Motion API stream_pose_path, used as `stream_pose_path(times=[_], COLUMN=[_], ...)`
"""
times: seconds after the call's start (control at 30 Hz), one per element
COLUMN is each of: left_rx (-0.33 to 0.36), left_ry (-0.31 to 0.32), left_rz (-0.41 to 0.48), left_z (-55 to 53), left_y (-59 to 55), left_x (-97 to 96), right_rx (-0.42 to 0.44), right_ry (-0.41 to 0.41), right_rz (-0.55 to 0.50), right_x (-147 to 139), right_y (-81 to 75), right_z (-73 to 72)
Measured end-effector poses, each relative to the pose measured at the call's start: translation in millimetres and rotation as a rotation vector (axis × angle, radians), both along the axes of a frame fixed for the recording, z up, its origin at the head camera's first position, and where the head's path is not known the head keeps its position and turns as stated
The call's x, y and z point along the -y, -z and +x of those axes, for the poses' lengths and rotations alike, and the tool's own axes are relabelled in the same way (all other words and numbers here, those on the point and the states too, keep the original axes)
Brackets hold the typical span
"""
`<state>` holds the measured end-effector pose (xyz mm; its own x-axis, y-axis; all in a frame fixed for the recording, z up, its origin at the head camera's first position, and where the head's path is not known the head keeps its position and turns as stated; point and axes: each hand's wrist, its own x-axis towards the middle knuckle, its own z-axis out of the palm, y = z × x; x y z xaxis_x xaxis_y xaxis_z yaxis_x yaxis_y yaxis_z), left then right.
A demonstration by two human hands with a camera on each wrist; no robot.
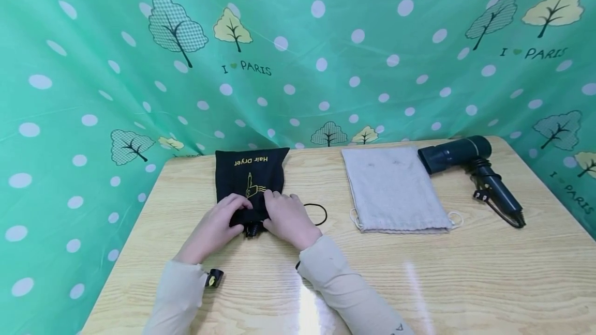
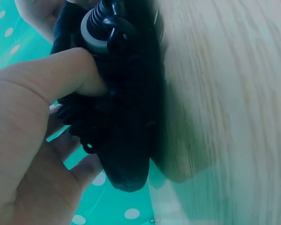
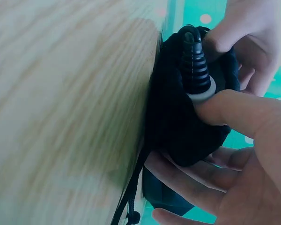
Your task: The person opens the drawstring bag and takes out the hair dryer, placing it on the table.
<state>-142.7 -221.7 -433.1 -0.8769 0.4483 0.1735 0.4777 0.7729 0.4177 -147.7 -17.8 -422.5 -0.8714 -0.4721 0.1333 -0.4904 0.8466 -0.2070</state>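
Observation:
A black drawstring bag (image 1: 230,176) with "Hair Dryer" lettering in yellow lies at the back left of the table, its mouth toward me. My left hand (image 1: 215,227) pinches the left side of the bag's mouth between thumb and fingers. On the opposite side, my right hand (image 1: 289,219) grips the mouth too, with fingers underneath the cloth in the right wrist view. Out of the opening pokes the ribbed black cord end (image 3: 195,70) of a handle with a light grey ring (image 2: 94,40). The rest of that handle is hidden in the bag.
A grey drawstring pouch (image 1: 396,190) lies flat right of the bag. Beside it rests a dark hair dryer (image 1: 458,153), its cord wrapped at the handle. A black cord loop (image 1: 324,213) extends from the bag on the right. Behind the table (image 1: 372,278) hangs a green curtain (image 1: 316,40).

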Motion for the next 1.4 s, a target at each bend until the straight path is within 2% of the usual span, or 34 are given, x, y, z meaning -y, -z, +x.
stream_pose_path(times=[0.27,0.57,0.63,0.83,0.97,1.17,1.4], left_rx=[0.015,0.038,0.019,-0.11,-0.152,-0.113,-0.079], left_ry=[0.021,0.002,-0.01,-0.065,-0.078,-0.072,-0.099], left_rz=[-0.026,-0.032,-0.033,-0.031,-0.053,-0.08,-0.078], left_z=[-0.3,-0.6,-0.9,-0.1,0.4,-1.2,-1.5], left_y=[0.8,0.7,0.6,-0.9,-2.0,-0.7,0.2], left_x=[2.1,6.4,6.7,7.6,9.9,15.9,22.9], right_rx=[0.044,0.086,0.086,0.086,0.117,0.132,0.169], right_ry=[-0.031,-0.052,-0.054,-0.056,-0.059,-0.073,-0.057], right_rz=[-0.012,-0.028,-0.022,-0.023,-0.027,-0.037,-0.031], right_x=[-8,-12,-12,-15,-17,-21,-26], right_y=[-0.4,-0.2,-0.5,-2.4,-4.5,-4.2,-6.4], right_z=[-2.7,-7.6,-7.9,-6.7,-6.5,-8.5,-10.3])
